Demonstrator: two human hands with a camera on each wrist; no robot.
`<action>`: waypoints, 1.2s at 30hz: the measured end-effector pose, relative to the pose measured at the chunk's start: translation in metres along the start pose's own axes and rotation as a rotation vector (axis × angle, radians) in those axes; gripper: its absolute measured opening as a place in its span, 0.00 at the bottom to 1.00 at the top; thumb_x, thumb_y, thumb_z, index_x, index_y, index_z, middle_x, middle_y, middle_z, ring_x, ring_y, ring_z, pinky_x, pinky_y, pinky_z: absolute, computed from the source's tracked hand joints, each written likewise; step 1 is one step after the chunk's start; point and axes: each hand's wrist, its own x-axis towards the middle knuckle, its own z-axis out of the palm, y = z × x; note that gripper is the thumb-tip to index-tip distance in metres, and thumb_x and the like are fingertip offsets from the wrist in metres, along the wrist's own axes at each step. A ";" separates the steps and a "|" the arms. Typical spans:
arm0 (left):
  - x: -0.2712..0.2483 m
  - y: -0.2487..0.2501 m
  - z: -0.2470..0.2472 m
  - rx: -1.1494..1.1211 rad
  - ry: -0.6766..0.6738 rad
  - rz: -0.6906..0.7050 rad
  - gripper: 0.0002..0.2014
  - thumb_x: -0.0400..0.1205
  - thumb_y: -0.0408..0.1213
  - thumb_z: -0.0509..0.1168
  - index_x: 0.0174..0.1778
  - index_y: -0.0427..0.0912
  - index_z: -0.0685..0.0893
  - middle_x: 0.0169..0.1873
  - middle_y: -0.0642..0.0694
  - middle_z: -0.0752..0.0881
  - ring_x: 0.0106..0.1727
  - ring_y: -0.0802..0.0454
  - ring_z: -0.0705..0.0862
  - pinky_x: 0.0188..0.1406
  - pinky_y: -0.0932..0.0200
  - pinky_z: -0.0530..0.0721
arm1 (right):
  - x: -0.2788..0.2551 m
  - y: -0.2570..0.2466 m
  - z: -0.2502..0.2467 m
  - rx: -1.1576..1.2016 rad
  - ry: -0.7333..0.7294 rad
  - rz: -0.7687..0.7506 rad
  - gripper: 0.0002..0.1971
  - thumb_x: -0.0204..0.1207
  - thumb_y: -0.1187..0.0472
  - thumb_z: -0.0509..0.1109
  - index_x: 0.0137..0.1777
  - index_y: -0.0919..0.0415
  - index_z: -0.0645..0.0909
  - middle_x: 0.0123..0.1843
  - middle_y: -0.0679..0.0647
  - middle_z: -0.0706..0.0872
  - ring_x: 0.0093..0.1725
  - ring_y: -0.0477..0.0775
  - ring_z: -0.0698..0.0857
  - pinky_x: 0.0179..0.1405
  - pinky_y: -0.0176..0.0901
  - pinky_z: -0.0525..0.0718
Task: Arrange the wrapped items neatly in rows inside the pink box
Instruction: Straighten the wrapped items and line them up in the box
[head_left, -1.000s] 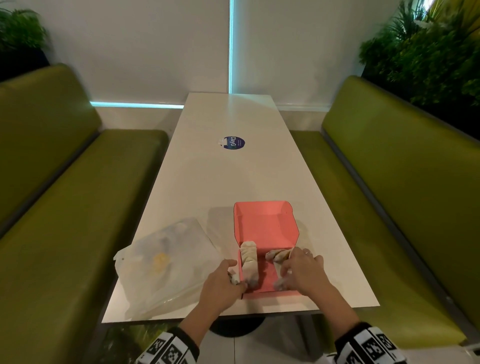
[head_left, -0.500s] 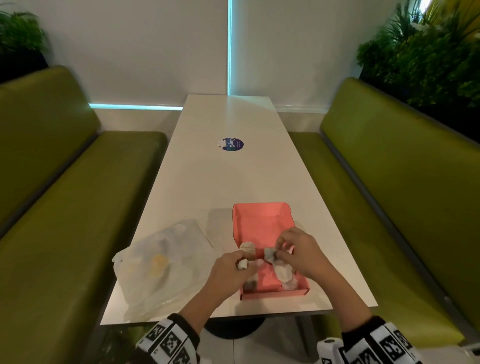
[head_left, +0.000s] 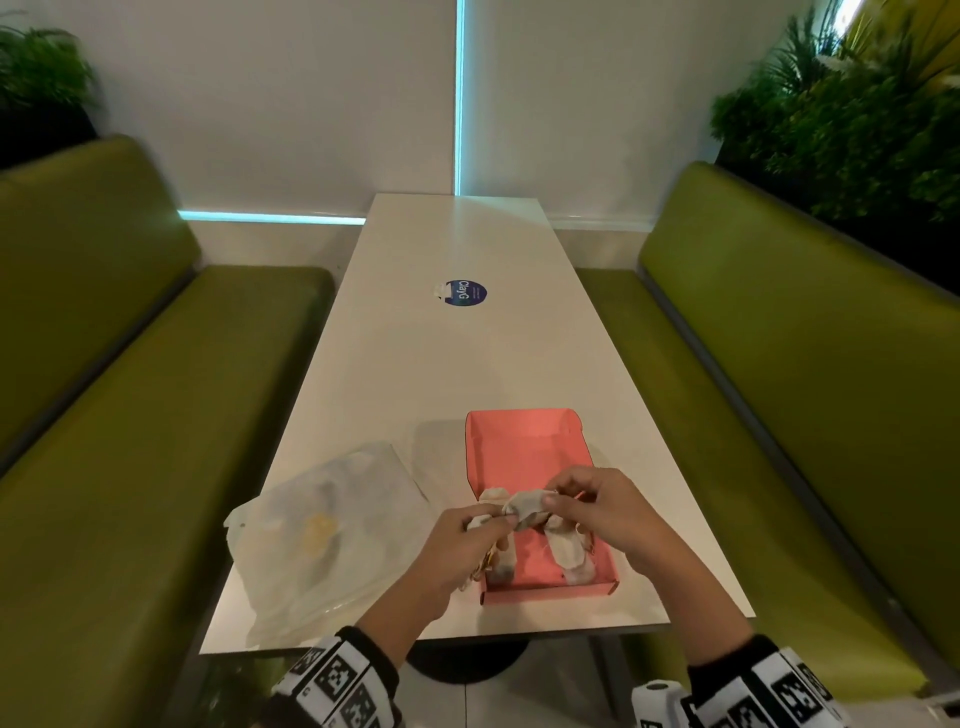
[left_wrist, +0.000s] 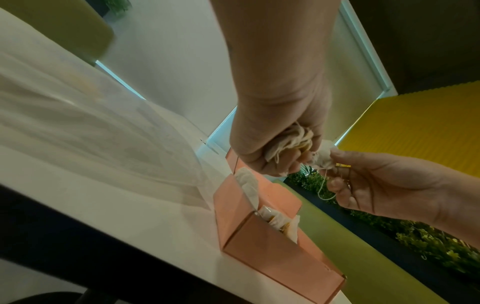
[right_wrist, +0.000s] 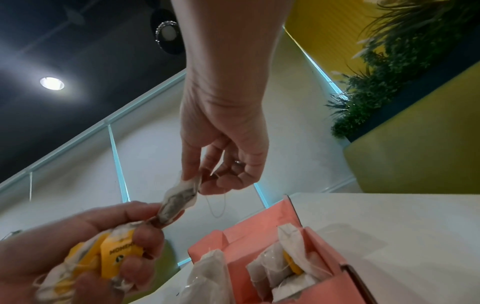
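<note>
An open pink box (head_left: 524, 447) sits near the table's front edge, with several white wrapped tea bags (head_left: 569, 553) lying in its near half. Above the box my left hand (head_left: 485, 525) grips a bunch of tea bags (right_wrist: 85, 259) with yellow tags in its fist. One tea bag (head_left: 524, 512) stretches between both hands: the left hand pinches one end, my right hand (head_left: 558, 499) pinches the other end (right_wrist: 188, 186) between thumb and forefinger. A thin string (right_wrist: 217, 207) dangles below it.
A crumpled clear plastic bag (head_left: 332, 530) lies left of the box on the white table (head_left: 467, 353). A round blue sticker (head_left: 460, 292) marks mid-table. Green benches (head_left: 779, 389) flank both sides, with plants behind them.
Both hands rose from the box floor and came together above it, now pulling one tea bag between them. The box shows a second row of bags at its right.
</note>
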 end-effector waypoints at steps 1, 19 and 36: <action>-0.001 0.000 0.001 -0.002 0.004 0.000 0.08 0.81 0.41 0.66 0.40 0.49 0.90 0.32 0.51 0.83 0.37 0.56 0.79 0.33 0.69 0.75 | 0.001 0.001 0.000 0.000 0.004 0.000 0.02 0.73 0.65 0.75 0.44 0.62 0.87 0.37 0.55 0.88 0.32 0.49 0.84 0.27 0.29 0.78; 0.004 -0.002 -0.003 -0.127 0.167 0.096 0.08 0.79 0.46 0.69 0.48 0.48 0.90 0.32 0.51 0.86 0.31 0.61 0.81 0.31 0.66 0.77 | 0.004 -0.019 -0.010 -0.671 0.139 -0.108 0.11 0.73 0.53 0.75 0.31 0.55 0.82 0.33 0.44 0.78 0.34 0.46 0.78 0.28 0.30 0.68; -0.004 0.006 -0.001 0.204 -0.038 0.388 0.07 0.73 0.47 0.72 0.46 0.55 0.88 0.39 0.55 0.89 0.40 0.65 0.85 0.42 0.73 0.80 | -0.007 -0.023 -0.001 -0.393 -0.168 -0.175 0.05 0.72 0.58 0.76 0.43 0.60 0.89 0.34 0.46 0.86 0.33 0.38 0.80 0.38 0.35 0.79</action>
